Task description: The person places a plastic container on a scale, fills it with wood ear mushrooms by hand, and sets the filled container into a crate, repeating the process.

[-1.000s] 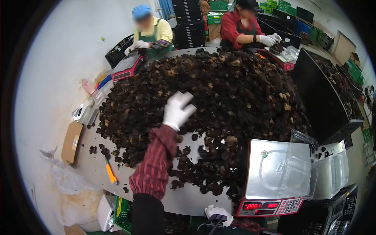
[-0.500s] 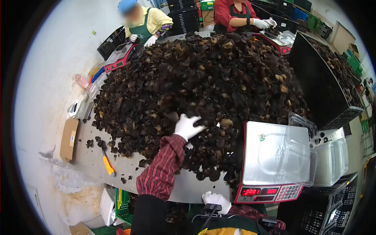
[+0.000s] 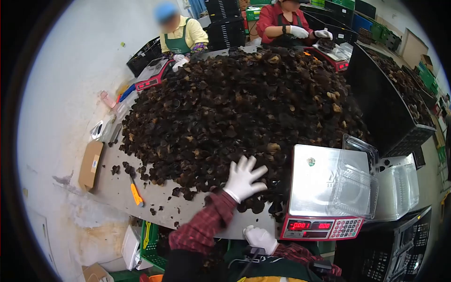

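Note:
My left hand point(image 3: 245, 179), in a white glove, is open with fingers spread over the near slope of a large heap of dark wood ear mushrooms point(image 3: 225, 103). Nothing shows in its grasp. My right hand point(image 3: 260, 238), also gloved, rests low at the table's near edge with its fingers curled in, and I see nothing in them. Right of it stands a red scale point(image 3: 310, 188) with a steel plate and lit red digits. A clear plastic clamshell box point(image 3: 354, 190) lies partly on that plate.
More clear boxes point(image 3: 399, 185) are stacked right of the scale. A black crate point(image 3: 385, 98) stands at the right. On the table's left lie an orange-handled knife point(image 3: 136, 195) and a cardboard piece point(image 3: 90, 165). Two gloved co-workers sit across the heap beside scales point(image 3: 149, 83).
My left hand has moved right and nearer to me across the heap, with its fingers spreading wider. My right hand stays in place. The far co-workers' hands have shifted, and the view tilts slightly.

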